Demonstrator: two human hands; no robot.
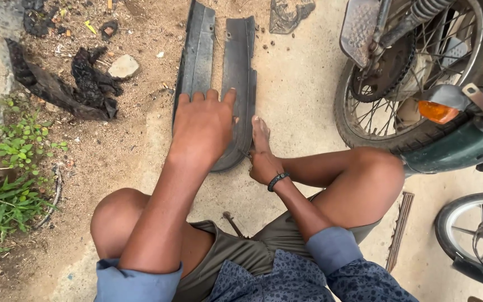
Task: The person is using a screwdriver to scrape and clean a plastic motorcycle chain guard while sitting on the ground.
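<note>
A motorcycle rear wheel (415,84) with spokes and chain sprocket (384,67) stands at upper right, an orange indicator lamp (436,112) beside it. A second wheel (476,235) shows lower right. Black rags (85,84) lie on the sandy ground (near a pale stone (123,67)), with weeds (12,168) along the left.

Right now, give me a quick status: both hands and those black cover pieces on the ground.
Left hand flat on the two black cover halves, fingers spread. Right hand at their lower edge, grip unclear. Motorcycle rear wheel close on the right.

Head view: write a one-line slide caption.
Left hand and right hand rest on two long black plastic chain-cover halves beside motorcycle rear wheel.
</note>
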